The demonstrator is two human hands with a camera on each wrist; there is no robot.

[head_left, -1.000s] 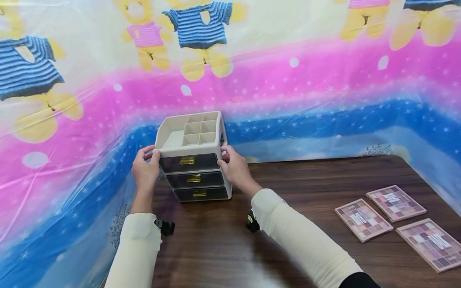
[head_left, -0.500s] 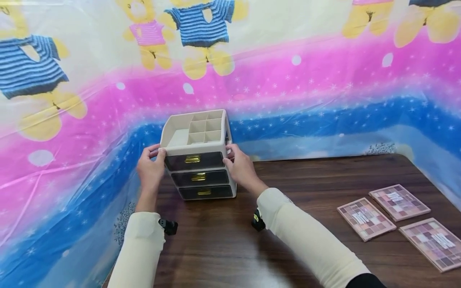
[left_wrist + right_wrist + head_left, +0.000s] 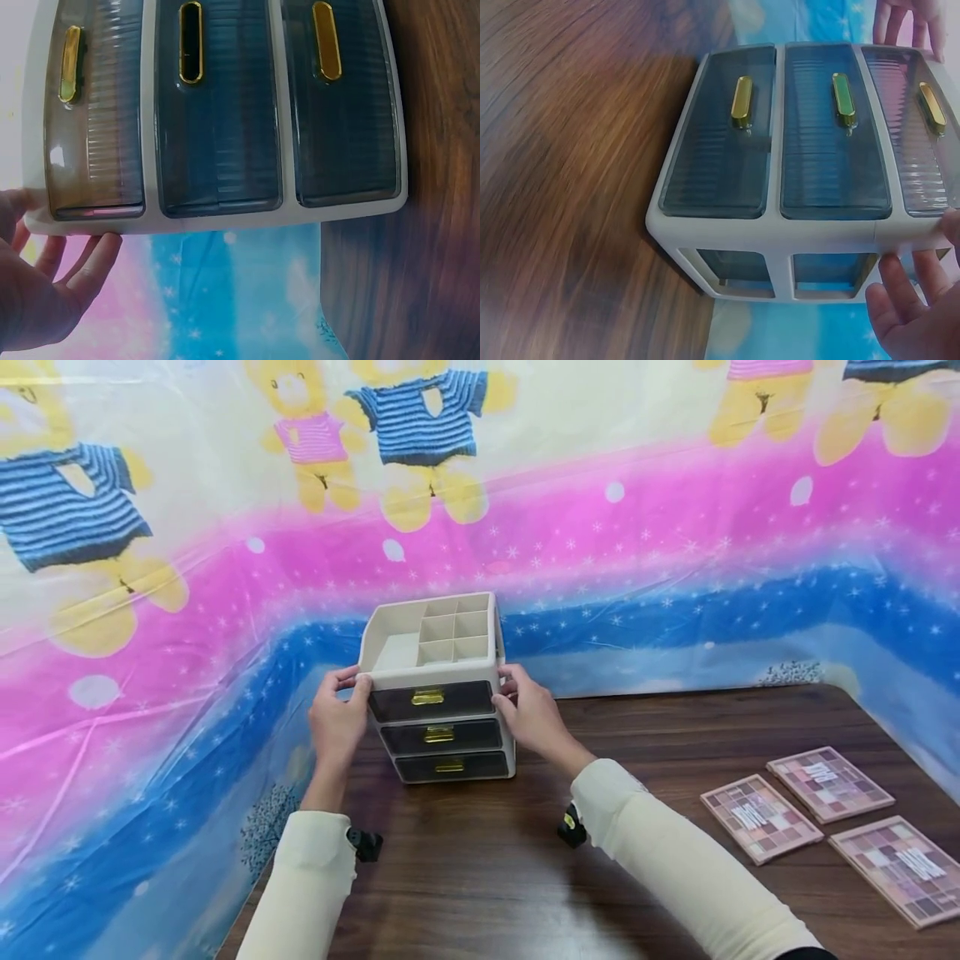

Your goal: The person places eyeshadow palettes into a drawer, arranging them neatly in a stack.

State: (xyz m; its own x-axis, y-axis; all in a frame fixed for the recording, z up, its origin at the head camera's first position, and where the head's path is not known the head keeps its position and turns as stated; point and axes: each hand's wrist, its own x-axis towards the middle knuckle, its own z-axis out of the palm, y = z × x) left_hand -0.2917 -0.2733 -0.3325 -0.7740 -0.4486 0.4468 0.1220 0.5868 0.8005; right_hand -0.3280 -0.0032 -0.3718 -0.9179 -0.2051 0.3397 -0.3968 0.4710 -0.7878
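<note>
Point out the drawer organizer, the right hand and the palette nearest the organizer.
Drawer organizer [image 3: 461,700]: head view, on the top drawer's front, right of its handle.
Right hand [image 3: 531,715]: head view, on the back of the hand.
Nearest palette [image 3: 761,819]: head view, on the middle of its upper face.

No word, brand or number can be read. White marks [image 3: 921,863] that look like lettering are carried by three makeup palettes laid flat on the tabletop [image 3: 465,877]: the left palette [image 3: 761,820], the back palette [image 3: 831,785] and the front palette [image 3: 900,868]. On each, the marks are set over coloured squares and are too blurred to be made out.
</note>
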